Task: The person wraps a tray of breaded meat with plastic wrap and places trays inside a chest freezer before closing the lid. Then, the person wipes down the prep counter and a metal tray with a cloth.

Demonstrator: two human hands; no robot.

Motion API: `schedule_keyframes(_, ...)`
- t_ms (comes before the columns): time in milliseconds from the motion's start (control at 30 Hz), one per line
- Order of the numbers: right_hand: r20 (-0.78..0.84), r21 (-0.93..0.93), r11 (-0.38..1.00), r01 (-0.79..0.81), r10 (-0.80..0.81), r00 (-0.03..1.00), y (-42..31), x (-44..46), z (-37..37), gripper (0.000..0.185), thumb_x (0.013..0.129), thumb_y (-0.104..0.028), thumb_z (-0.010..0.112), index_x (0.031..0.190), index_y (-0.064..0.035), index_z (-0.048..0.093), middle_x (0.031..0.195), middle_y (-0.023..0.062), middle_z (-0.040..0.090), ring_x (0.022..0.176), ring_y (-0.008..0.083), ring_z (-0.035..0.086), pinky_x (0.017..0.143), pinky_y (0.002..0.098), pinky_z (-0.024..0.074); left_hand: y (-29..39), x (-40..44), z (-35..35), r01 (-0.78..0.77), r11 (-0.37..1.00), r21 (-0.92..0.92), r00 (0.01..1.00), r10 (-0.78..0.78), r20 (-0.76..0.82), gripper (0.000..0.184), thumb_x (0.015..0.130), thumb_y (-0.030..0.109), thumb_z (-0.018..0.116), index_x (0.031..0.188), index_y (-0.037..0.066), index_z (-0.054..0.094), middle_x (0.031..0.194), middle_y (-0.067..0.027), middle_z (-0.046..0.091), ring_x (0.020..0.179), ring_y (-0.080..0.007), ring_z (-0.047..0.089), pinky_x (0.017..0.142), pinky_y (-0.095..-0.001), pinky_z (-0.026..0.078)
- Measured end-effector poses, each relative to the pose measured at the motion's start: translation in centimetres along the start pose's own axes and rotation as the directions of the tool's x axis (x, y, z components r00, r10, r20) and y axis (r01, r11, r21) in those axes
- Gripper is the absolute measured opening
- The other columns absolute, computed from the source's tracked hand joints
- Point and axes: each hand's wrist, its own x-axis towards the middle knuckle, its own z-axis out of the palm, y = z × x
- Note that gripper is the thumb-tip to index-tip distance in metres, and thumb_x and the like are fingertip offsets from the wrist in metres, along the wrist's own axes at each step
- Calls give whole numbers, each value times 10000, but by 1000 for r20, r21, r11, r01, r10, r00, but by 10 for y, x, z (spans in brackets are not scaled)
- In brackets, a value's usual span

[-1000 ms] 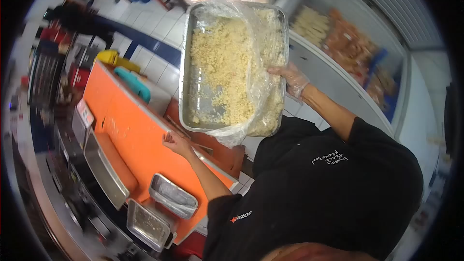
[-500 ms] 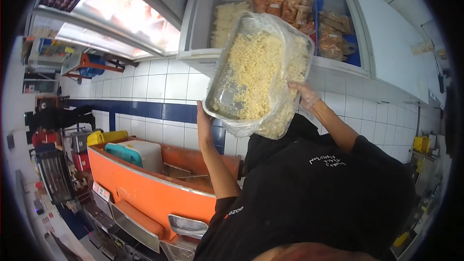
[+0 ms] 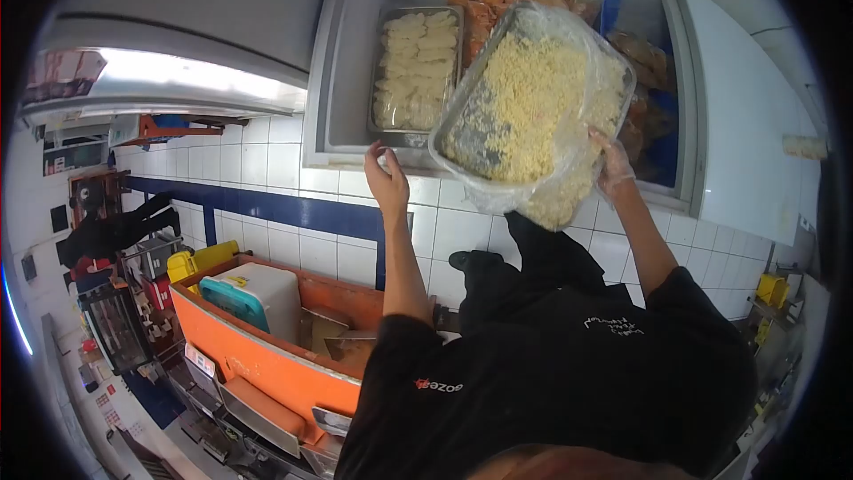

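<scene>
A metal tray (image 3: 471, 144) lined with clear plastic holds pale yellow crumbly food (image 3: 538, 80). It is tilted over the front part of the chest freezer (image 3: 346, 53). My right hand (image 3: 615, 169), in a clear glove, grips the tray's near right side through the bunched plastic (image 3: 569, 191). Left of the tray, my left hand (image 3: 387, 180) is off it, fingers loosely curled and apart, with nothing in them. It is close to the freezer's front edge. Inside the freezer, another metal tray (image 3: 418, 129) holds rows of pale pieces under plastic film.
Bags of orange-brown food (image 3: 480, 18) lie behind the tilted tray, with a blue crate (image 3: 610, 13) on the right. An orange counter (image 3: 267, 356) with a white and teal box (image 3: 258, 298) stands at lower left. Another person (image 3: 98, 236) is at far left.
My left hand has let go of the tray and is now apart from it. The tray has moved right in my right hand, and more of the freezer's inside shows.
</scene>
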Motion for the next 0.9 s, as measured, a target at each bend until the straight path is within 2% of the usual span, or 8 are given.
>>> schedule_keyframes(67,22,-6,1000,5,-5,1000,-28,48,20,604,883,-221,812,1385,14,573,1273,126,677,1146,257,668,967,429,559,-16,45,35,-125,985,118,992,124,17,383,1077,289,543,1336,11,591,1142,-203,695,1131,-350,655,987,-427,486)
schedule_keyframes(167,58,-71,996,56,-52,997,-30,128,50,729,860,-263,842,1445,22,513,1362,158,624,1223,287,627,1018,435,532,-29,70,63,-10,943,333,1000,15,-12,369,1053,282,562,1314,23,595,1105,-195,713,1056,-401,658,971,-464,477)
schedule_keyframes(233,-11,-187,982,33,-35,999,-39,163,88,780,846,-268,861,1465,25,488,1400,167,597,1268,309,599,1085,433,484,-29,71,74,-22,936,351,997,48,-65,366,1040,295,575,1301,40,604,1044,-177,732,1009,-407,671,963,-472,468)
schedule_keyframes(333,-4,-219,976,8,-10,1000,2,249,127,800,848,-261,868,1480,20,467,1439,172,570,1286,318,580,1121,424,442,-20,76,71,90,895,438,992,-39,-123,357,1022,325,602,1245,46,615,983,-106,741,963,-337,688,929,-443,462)
schedule_keyframes(567,211,-64,994,-90,102,972,75,332,251,579,891,-215,838,1359,26,596,1322,173,660,1284,266,587,1126,413,434,-19,83,74,68,831,552,997,-36,-69,322,980,314,657,1166,52,638,920,-90,721,934,-322,686,942,-445,454)
schedule_keyframes(667,339,-134,977,-168,205,918,104,361,273,780,858,-338,857,1473,1,517,1496,179,550,1427,262,469,1198,428,363,-20,85,78,56,823,565,998,-25,-63,321,950,304,691,1132,43,647,933,-94,720,945,-323,682,953,-442,447)
schedule_keyframes(767,266,-463,880,-109,255,930,125,372,284,759,859,-491,817,1440,-53,604,1504,179,546,1465,282,420,1203,450,350,-16,88,77,75,833,548,997,-53,-56,306,944,286,696,1123,41,648,930,-100,717,943,-324,679,957,-440,443)
schedule_keyframes(900,114,-583,784,-213,338,934,149,390,278,812,813,-626,795,1420,-109,647,1521,174,534,1485,330,388,1190,491,356,-19,91,74,67,825,561,998,-52,-43,286,937,270,700,1104,44,650,937,-88,715,939,-311,676,961,-436,442)
